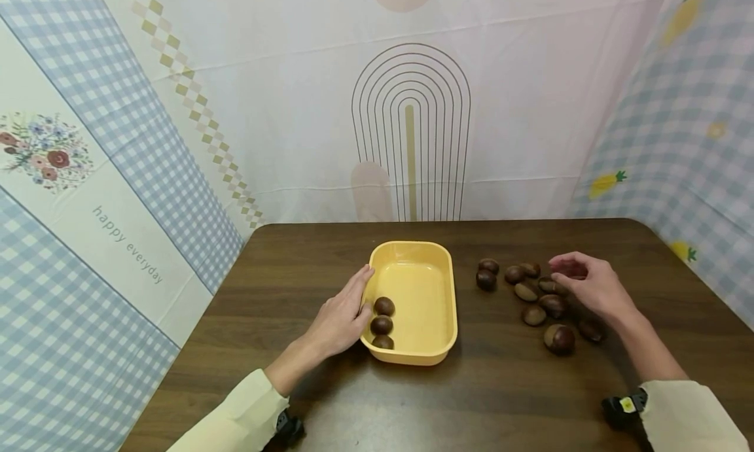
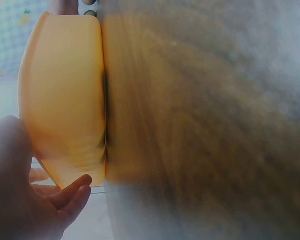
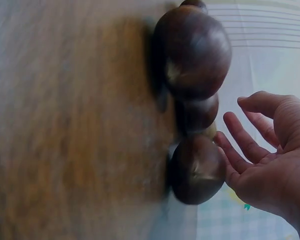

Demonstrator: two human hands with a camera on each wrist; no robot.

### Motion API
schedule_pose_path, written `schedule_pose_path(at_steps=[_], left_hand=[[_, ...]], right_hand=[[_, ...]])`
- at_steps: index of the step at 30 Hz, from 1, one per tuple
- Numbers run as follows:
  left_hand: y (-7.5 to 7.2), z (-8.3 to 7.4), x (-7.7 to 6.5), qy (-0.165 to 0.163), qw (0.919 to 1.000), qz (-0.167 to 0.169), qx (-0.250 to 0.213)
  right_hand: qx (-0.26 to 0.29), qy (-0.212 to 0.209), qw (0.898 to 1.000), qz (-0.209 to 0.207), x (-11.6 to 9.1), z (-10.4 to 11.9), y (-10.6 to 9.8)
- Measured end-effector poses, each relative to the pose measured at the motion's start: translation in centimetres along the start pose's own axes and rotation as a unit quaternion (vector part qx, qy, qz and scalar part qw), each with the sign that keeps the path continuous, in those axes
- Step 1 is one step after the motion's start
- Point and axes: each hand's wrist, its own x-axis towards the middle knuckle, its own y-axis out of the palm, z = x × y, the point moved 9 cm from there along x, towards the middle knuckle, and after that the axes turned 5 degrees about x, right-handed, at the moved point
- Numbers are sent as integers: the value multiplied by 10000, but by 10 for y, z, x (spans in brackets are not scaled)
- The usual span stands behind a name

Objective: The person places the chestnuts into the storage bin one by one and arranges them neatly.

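Note:
A yellow rectangular tray (image 1: 418, 301) stands on the wooden table, with three brown chestnuts (image 1: 381, 325) in a row along its left side. My left hand (image 1: 338, 318) holds the tray by its left wall, the thumb over the rim and the fingers along the outside. To the right lie several loose chestnuts (image 1: 552, 305) in a scattered cluster. Just above the right part of this cluster is my right hand (image 1: 592, 285), its fingers loosely bent and apart, nothing between them. In the right wrist view, its fingertips are close beside a chestnut (image 3: 197, 170).
Two chestnuts (image 1: 486, 274) lie close together between the tray and the cluster. The dark wooden table (image 1: 489, 399) has rounded far corners. Behind it hangs a pale patterned cloth (image 1: 294, 131), with checked cloth at both sides.

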Motion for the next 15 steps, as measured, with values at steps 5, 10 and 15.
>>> schedule_pose_path(at_steps=[5, 10, 15], left_hand=[[1, 1, 0, -22, 10000, 27, -5], [1, 1, 0, -23, 10000, 45, -15], [1, 2, 0, -41, 9999, 91, -17]], right_hand=[[-91, 26, 9999, 60, 0, -9, 1], [-60, -15, 9999, 88, -1, -12, 4], [-82, 11, 9999, 129, 0, -14, 5]])
